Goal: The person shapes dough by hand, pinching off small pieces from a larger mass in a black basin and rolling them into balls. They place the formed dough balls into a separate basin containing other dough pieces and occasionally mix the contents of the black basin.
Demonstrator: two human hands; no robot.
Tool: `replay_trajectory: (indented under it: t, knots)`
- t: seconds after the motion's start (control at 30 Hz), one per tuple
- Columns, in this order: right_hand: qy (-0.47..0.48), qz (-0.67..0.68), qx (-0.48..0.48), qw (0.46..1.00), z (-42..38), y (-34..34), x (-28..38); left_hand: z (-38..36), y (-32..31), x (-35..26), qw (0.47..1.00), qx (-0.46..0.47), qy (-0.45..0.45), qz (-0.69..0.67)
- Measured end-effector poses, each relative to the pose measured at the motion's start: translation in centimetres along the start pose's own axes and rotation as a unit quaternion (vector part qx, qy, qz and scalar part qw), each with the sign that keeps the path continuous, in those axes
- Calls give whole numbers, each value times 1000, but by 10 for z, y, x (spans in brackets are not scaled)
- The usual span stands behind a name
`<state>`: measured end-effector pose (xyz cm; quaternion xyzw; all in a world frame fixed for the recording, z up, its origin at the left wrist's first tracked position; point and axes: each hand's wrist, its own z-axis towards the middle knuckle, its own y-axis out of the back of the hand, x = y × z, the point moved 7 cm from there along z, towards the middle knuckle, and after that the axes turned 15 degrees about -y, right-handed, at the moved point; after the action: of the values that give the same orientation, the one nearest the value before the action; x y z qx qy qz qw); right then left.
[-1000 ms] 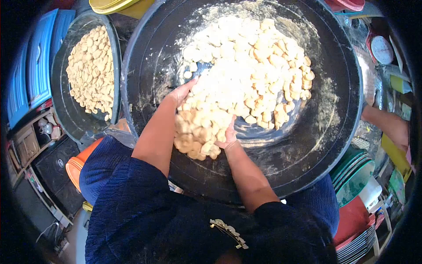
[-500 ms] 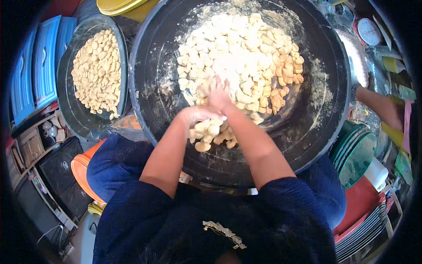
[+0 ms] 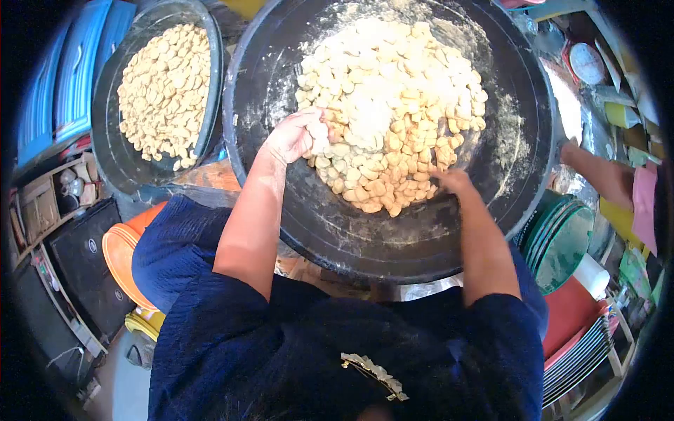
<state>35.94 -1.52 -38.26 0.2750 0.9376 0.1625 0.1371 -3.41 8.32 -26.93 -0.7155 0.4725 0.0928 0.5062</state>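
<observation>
A big black basin (image 3: 393, 245) holds a heap of small floured dough pieces (image 3: 393, 91). My left hand (image 3: 298, 135) rests against the heap's left side, fingers curled on a few pieces. My right hand (image 3: 453, 181) pushes into the heap's lower right edge with its fingers spread among the pieces. Flour dusts the basin wall around the pile.
A smaller black basin (image 3: 112, 161) with more dough pieces (image 3: 165, 91) sits at the left. Blue crates (image 3: 63, 84) lie beyond it, an orange bucket (image 3: 123, 256) below. Stacked green and red plates (image 3: 565, 259) stand at the right, where another person's arm (image 3: 597, 172) reaches in.
My hands, together at the heap's near edge half a second ago, have spread apart: left to the heap's left side, right to its lower right. The pieces are gathered into a tighter pile.
</observation>
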Motion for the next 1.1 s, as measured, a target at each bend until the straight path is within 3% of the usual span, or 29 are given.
replay_trajectory:
  t: [0.03,0.07,0.1,0.13,0.17,0.2,0.23,0.27,0.3,0.33,0.37,0.4,0.43,0.5,0.57,0.6,0.63,0.67,0.7,0.73,0.77,0.8,0.83,0.9,0.97,1.03,1.1]
  knots:
    - [-51,389,195,899,0,-51,10,4,8,-6,995,-61,-52,-51]
    - [-46,425,253,868,-13,-78,37,10,26,-8,986,-100,-125,-39]
    - [-23,463,256,848,3,-113,63,19,40,1,985,-102,-132,-38]
    - [62,536,274,796,1,-144,103,26,68,9,969,-165,-160,91]
    - [62,548,291,782,-71,-137,140,30,94,21,933,-226,-179,216]
    - [63,547,291,782,-93,-133,159,43,112,46,909,-191,-159,333]
    - [111,559,343,747,-113,-129,185,54,120,60,871,-153,-137,447]
    - [159,568,390,707,-127,-121,210,44,97,36,636,-220,-163,721]
    - [204,574,436,662,-140,-112,228,47,93,28,636,-219,-165,722]
    - [242,577,480,615,-153,-104,236,48,115,53,849,-255,-42,460]
    - [231,532,483,656,-150,-90,221,44,112,83,952,-259,86,140]
    - [256,488,459,697,-154,-68,207,45,128,120,971,-145,187,19]
    - [281,440,433,735,-155,-47,194,40,112,118,973,-139,183,22]
    - [266,400,250,841,-108,-19,158,2,79,139,954,-149,232,115]
    - [187,371,-42,909,-58,-2,112,-14,60,145,938,-160,263,157]
    - [120,311,-229,915,-59,-11,99,-8,39,144,924,18,228,307]
    - [51,238,-408,880,-71,-29,96,-5,14,138,858,197,175,441]
    - [49,302,-245,920,-44,-82,112,-16,-19,99,882,178,189,394]
    - [38,261,-253,931,-65,-112,136,-1,0,93,897,150,116,400]
    - [135,283,-198,929,-81,-131,162,17,21,84,906,122,43,402]
    - [182,168,-126,961,-123,-136,186,18,35,54,940,-49,15,339]
    - [226,50,-52,971,-169,-130,202,28,53,30,914,-130,-65,379]
    - [317,29,-35,947,-191,-128,207,36,76,14,880,-195,-158,404]
    - [408,136,18,903,-185,-114,209,41,78,-3,877,-238,-186,375]
    - [389,98,-163,902,-158,-61,195,56,74,25,931,-157,-91,316]
    - [219,165,-428,861,-146,-12,166,50,81,48,776,-128,-81,612]
    - [203,119,-436,868,-135,-14,173,24,47,62,754,-165,22,636]
